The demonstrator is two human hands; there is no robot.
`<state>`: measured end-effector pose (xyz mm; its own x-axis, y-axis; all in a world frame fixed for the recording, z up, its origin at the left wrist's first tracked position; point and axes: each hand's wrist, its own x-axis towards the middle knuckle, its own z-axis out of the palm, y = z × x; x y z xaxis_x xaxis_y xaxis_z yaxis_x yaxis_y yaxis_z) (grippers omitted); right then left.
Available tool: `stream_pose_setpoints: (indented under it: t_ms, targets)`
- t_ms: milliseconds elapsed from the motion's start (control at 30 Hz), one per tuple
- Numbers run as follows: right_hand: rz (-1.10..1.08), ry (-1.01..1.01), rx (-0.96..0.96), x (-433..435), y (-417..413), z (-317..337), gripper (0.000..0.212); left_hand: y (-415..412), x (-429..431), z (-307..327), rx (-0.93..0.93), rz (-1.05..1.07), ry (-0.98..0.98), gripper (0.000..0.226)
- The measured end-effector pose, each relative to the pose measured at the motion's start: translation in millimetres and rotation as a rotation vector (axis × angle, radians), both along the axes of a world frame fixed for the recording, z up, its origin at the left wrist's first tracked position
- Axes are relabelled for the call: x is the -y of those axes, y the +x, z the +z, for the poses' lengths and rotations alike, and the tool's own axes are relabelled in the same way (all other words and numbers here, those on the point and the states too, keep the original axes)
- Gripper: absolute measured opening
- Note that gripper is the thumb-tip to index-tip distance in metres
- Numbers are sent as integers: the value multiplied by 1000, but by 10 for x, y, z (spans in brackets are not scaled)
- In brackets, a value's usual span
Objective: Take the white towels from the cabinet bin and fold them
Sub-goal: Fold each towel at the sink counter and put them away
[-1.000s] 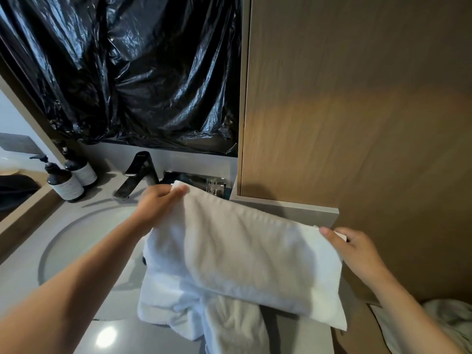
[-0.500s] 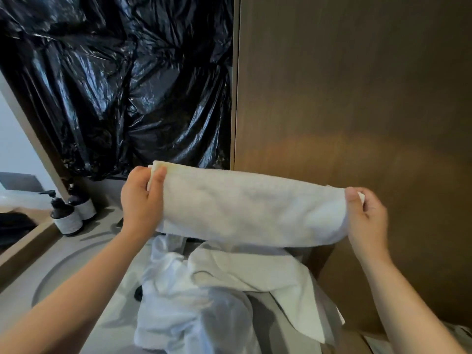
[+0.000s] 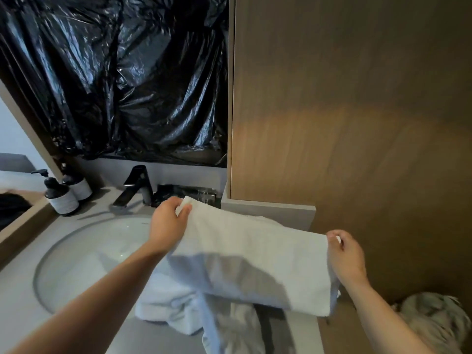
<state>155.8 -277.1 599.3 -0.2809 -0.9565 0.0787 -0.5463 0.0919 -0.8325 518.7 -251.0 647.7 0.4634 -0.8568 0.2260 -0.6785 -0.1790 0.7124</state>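
I hold a white towel (image 3: pixel 252 254) stretched out above the vanity counter, folded over so it hangs doubled. My left hand (image 3: pixel 168 223) pinches its far left corner near the faucet. My right hand (image 3: pixel 344 254) pinches the right corner close to the wooden cabinet. Under the held towel a heap of crumpled white towels (image 3: pixel 184 307) lies on the counter at the sink's right rim, partly hidden by the towel.
A round sink (image 3: pixel 84 259) with a black faucet (image 3: pixel 136 185) fills the left of the grey counter. Two dark pump bottles (image 3: pixel 62 195) stand at the back left. Black plastic sheeting (image 3: pixel 122 80) covers the mirror. A wooden cabinet (image 3: pixel 357 111) rises on the right; crumpled cloth (image 3: pixel 434 323) lies bottom right.
Both hands lowered the towel from chest height back down over the counter, and it now hangs longer than half a second ago. The view tilted down, showing the sink and faucet again.
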Motion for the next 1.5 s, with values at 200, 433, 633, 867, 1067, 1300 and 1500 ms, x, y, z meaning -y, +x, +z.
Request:
stream_pose_setpoints:
  t_ms: [200,433,633,867,1067,1300,1500]
  targets:
    - [160,119,-341,184,94,-135,23,-29,145,30,-152,-88,-79,9]
    - [694,-12,63,291,1216,567,15,-166,38,318,-266,-283,-124,8]
    - [939,80,294,320,1856,945,36,-119,-136,368,-302,-321,-103,14]
    - [971,35,196,391,1941,814,21,-90,-242,302,-436,-359,-98,19]
    - [887,-52,270,421,1899,813,11,97,-501,180,-211,-427,132,54]
    - [837,-89,231,411,1808,807,14,354,-707,-19,-160,-470,166,68]
    - [853,-100,222,386,1785,923,16,143,-698,135,-495,-500,235,40]
